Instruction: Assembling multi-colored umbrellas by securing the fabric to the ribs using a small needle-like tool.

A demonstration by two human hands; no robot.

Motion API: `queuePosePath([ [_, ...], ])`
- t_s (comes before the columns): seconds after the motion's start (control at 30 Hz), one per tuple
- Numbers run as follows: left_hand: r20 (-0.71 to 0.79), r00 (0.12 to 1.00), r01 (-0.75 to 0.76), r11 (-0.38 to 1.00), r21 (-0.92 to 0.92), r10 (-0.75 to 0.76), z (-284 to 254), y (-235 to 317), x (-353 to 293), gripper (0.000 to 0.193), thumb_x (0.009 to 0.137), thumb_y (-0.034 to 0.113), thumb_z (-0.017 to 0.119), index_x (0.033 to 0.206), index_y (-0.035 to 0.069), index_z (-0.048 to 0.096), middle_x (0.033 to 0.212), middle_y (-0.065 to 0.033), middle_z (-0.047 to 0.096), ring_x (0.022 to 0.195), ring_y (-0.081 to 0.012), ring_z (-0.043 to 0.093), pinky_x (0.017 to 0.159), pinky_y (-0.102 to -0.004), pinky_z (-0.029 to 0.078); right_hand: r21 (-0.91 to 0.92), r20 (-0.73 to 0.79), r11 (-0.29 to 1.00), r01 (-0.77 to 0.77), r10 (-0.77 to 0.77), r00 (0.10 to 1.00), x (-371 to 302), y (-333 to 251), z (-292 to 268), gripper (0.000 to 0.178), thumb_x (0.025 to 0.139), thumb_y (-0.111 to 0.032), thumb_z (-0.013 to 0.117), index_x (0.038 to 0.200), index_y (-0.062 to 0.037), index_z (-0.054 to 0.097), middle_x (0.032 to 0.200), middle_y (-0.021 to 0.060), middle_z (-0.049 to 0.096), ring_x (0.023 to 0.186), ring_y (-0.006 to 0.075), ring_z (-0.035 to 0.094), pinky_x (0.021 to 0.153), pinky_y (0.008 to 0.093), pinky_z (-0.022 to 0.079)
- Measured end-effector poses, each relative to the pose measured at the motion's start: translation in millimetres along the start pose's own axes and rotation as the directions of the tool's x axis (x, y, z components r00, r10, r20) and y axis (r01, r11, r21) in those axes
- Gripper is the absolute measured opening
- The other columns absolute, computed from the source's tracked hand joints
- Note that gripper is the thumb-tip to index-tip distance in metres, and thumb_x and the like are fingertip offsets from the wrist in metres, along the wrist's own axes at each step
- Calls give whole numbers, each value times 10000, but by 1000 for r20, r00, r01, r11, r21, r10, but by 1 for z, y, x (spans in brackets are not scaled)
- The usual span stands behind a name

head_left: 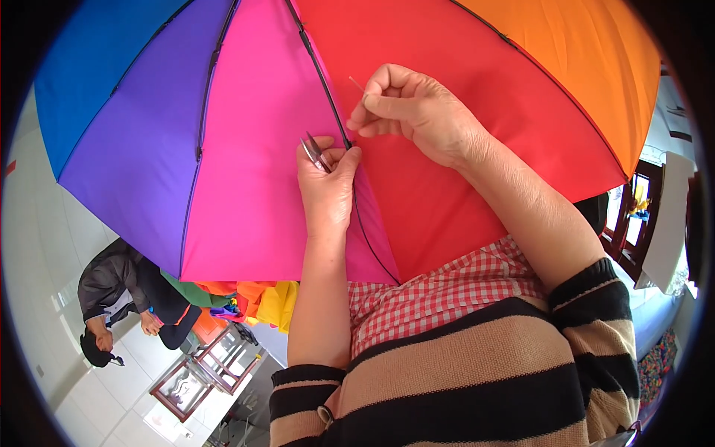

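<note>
Knitwear (462, 365) in black and tan stripes is nearest, with a red-and-white checked cloth (447, 294) just beyond it. Over that cloth's far edge spreads the rainbow umbrella (261, 208), inner side showing, its pink and red panels before the person.

The left hand (328, 175) keeps small metal snips (316, 154) in its curled fingers, points away from the person, while its thumb presses a black rib (316, 63) near a joint. To its right and a little farther off, the right hand (421, 112) pinches a thin needle-like sliver (356, 84) between thumb and forefinger, apart from the panels; whether thread runs from it, I cannot tell.

As for progress, the visible panels are joined and spread along ribs reaching the hem. The work looks like hand-stitching cover to frame; the rib at the left thumb seems unfinished. How many other ribs are secured is too small to judge.

Farther left are heaped bright fabrics (277, 305), a dark wooden stool (182, 387) and another person in a dark jacket (123, 276). No brand, label or writing is legible anywhere.
</note>
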State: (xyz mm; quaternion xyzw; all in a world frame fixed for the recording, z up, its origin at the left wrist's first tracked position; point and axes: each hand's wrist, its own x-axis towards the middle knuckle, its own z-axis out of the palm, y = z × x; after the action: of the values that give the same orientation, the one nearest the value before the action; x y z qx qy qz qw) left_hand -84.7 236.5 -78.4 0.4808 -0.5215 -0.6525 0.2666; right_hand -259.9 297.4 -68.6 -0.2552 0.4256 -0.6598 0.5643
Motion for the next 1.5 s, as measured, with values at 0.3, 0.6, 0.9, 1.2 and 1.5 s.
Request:
queuePosePath([
  [0.3,-21,927,-265,695,668,374,21,1,-2,276,835,-41,633,1055,11,475,775,-92,596,684,-154,587,591,-292,475,127,-14,976,-175,178,984,-25,-16,-9,66,936,-97,580,878,-67,569,769,28,628,708,123,653,661,259,549],
  [0.6,131,825,-540,697,471,550,3,-6,10,78,840,-36,642,859,18,588,762,-16,550,672,-116,548,540,-262,439,-724,129,668,175,-118,985,-14,-18,-12,108,838,-35,623,931,-68,581,843,18,604,832,147,645,708,283,532],
  [0.9,-63,997,-51,978,-204,39,1,10,-1,76,891,18,619,951,37,576,764,-9,531,572,-45,458,411,-188,305,-904,415,-171,391,-137,899,-6,24,28,190,711,3,597,893,-40,564,875,112,583,883,283,598,759,376,533],
  [1.2,-47,998,27,953,-300,-43,-1,8,0,142,910,26,580,1047,26,544,795,-33,553,587,-77,476,416,-190,311,-923,356,51,382,-265,896,-1,43,28,147,740,-1,601,867,-37,536,896,134,590,885,304,603,743,401,527],
  [1.5,68,965,-258,876,408,253,11,6,8,194,853,9,622,1024,38,535,817,-63,557,625,-152,536,520,-308,447,-920,-5,376,111,-294,956,2,23,13,108,784,7,593,827,-25,499,788,122,609,746,318,633,643,406,510],
])
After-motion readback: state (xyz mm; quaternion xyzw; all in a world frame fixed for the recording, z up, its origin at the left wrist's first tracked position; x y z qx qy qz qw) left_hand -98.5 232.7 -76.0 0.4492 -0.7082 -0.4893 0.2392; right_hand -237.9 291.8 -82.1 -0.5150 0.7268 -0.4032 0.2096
